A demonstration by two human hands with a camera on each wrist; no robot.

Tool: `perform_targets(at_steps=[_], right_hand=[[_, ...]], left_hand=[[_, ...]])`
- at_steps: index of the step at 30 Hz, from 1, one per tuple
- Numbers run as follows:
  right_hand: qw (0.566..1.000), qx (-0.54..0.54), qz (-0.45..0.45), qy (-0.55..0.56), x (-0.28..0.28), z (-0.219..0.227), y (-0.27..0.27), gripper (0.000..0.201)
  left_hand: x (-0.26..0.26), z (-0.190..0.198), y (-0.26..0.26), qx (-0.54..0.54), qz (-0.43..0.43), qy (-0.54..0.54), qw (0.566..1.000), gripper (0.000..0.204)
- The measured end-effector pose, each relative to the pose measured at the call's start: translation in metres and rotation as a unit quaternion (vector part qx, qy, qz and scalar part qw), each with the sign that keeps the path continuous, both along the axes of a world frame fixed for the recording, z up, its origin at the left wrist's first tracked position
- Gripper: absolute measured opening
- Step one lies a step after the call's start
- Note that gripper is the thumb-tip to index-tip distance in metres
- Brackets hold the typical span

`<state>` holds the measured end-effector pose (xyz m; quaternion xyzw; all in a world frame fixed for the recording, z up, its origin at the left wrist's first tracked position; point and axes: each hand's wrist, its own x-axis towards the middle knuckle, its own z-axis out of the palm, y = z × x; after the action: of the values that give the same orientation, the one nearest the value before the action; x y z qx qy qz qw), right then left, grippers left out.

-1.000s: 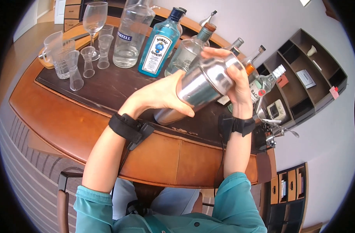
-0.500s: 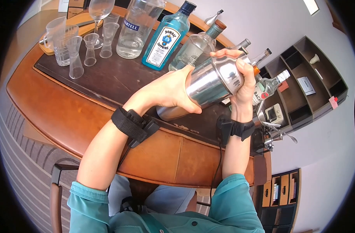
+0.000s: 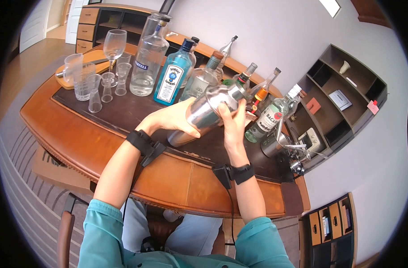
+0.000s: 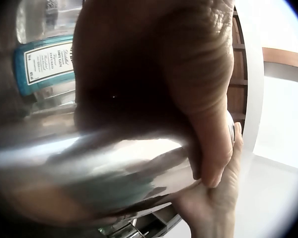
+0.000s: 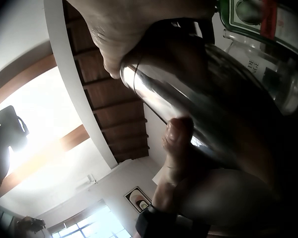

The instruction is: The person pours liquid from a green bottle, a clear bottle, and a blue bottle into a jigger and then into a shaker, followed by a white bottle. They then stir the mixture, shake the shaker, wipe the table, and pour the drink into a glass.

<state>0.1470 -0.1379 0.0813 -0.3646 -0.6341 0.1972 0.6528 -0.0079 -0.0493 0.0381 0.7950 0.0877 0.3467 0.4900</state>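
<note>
A polished steel cocktail shaker (image 3: pixel 203 112) is held tilted above the desk, its narrow cap pointing up and to the right. My left hand (image 3: pixel 173 118) grips the body, thumb across the near side; in the left wrist view that thumb (image 4: pixel 214 148) lies along the shiny metal. My right hand (image 3: pixel 234 127) holds the upper part below the cap, its thumb pressed on the shoulder and the other fingers partly hidden behind. Just beyond the shaker stand a blue gin bottle (image 3: pixel 171 80) and a clear bottle with a brown stopper (image 3: pixel 199 82).
Several clear measuring glasses (image 3: pixel 95 99), a wine glass (image 3: pixel 115 44) and a wooden board (image 3: pixel 96 56) stand at the left of the leather-topped desk (image 3: pixel 168 178). A Bacardi bottle (image 3: pixel 268 118) and a metal cup with bar tools (image 3: pixel 274 145) are on the right.
The right hand has slid off the shaker's top to just below it, so the cap now shows. The left hand keeps its grip. The head view has shifted, showing more of the bottles.
</note>
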Motion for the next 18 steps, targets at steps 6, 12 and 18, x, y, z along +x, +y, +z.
perform_targets(at_steps=[6,12,18], right_hand=[[0.998,0.02,0.001,0.06,0.013,-0.015,-0.033,0.065],[0.998,-0.018,0.067,0.005,0.022,-0.024,-0.038,0.083],[0.993,-0.071,0.074,0.052,0.018,-0.022,-0.039,0.085]], left_hand=[[0.0,0.017,-0.025,0.099,-0.007,0.055,0.994,0.093],[-0.004,0.026,-0.041,0.249,0.163,0.165,0.94,0.088],[0.002,0.021,-0.03,0.421,0.31,0.044,0.851,0.084]])
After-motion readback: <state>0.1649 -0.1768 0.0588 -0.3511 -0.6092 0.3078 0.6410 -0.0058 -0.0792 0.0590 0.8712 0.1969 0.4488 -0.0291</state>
